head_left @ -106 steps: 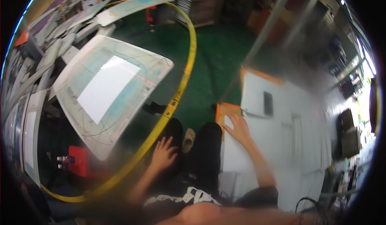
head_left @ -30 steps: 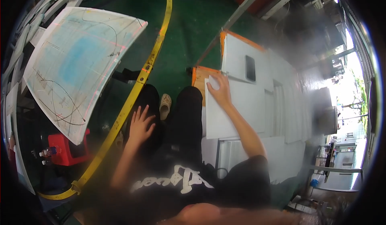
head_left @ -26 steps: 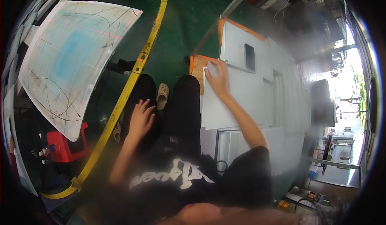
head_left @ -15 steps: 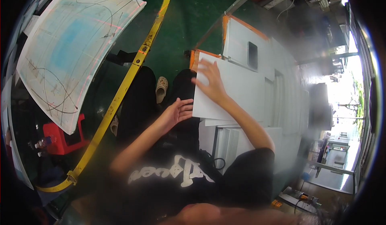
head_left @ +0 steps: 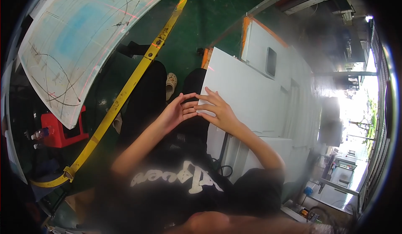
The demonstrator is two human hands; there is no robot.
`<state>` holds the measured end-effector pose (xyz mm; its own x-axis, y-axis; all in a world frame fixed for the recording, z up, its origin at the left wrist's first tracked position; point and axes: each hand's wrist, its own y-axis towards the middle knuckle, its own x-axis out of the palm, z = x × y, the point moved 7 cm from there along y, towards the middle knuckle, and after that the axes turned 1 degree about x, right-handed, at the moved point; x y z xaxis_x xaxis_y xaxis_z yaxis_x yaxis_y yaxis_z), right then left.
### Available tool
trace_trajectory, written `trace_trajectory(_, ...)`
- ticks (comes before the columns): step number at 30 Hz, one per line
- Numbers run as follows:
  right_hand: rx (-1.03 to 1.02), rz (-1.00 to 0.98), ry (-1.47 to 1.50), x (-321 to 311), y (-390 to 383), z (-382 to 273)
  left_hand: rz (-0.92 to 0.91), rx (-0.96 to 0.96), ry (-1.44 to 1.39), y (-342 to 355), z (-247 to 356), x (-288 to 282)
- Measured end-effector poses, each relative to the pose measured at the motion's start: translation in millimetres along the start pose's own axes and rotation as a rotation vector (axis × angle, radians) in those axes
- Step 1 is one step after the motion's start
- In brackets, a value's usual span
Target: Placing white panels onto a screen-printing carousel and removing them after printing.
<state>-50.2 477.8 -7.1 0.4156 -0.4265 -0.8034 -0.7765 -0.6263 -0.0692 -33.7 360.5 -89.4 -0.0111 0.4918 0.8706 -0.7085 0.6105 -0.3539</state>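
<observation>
A white sheet (head_left: 234,81) lies on top of a stack at my right side, its near left corner jutting out over my lap. Over that corner my right hand (head_left: 218,110) is laid with its fingers apart. Just left of the same edge is my left hand (head_left: 179,110), palm turned inward, fingers stretched out and slightly spread. The fingertips of both hands almost meet at the edge. Whether the left fingertips touch the sheet, I cannot tell. Neither hand grips anything.
A dark phone (head_left: 271,61) rests on white material beyond the sheet. A yellow metal bar (head_left: 130,81) runs diagonally along my left. Past it stands a large curved pale board (head_left: 79,33) with dark lines. A red stool (head_left: 63,135) with bottles sits below the board.
My right hand has come down from the sheet's far left edge to its near corner, beside my left hand. The left hand has barely moved. The whole view has shifted slightly.
</observation>
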Motion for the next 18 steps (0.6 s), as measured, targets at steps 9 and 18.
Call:
trace_trajectory(9,-0.01,0.072,0.011,-8,-2,-8,-0.025,-0.002,0.018,0,-5,-3)
trace_trajectory(18,-0.324,0.213,-0.669,-55,-7,-75,0.124,0.543,0.809,-7,42,33)
